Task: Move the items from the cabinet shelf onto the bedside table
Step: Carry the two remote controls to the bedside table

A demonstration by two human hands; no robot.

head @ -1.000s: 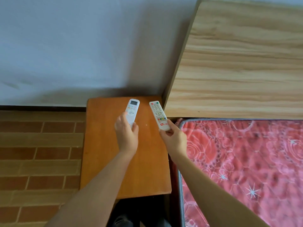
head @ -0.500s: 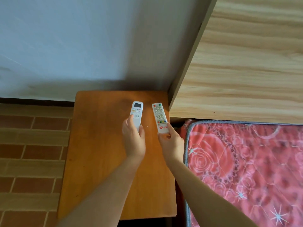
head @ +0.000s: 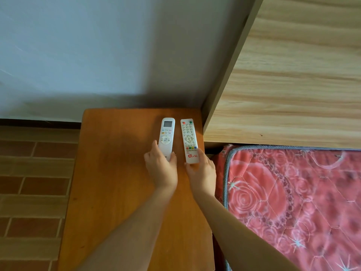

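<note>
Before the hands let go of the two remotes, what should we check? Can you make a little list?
1. Left hand has its grip on the screen remote: ok, fingers curl round its near end.
2. Right hand has its grip on the button remote: ok, it pinches the near end.
3. Both remotes are over the bedside table: ok.
4. Remotes lie flat on the tabletop: cannot tell, contact is not visible.
5. Remotes do not overlap: ok, a gap shows between them.
6. Button remote is clear of the table's right edge: ok, though it is close to it.
</note>
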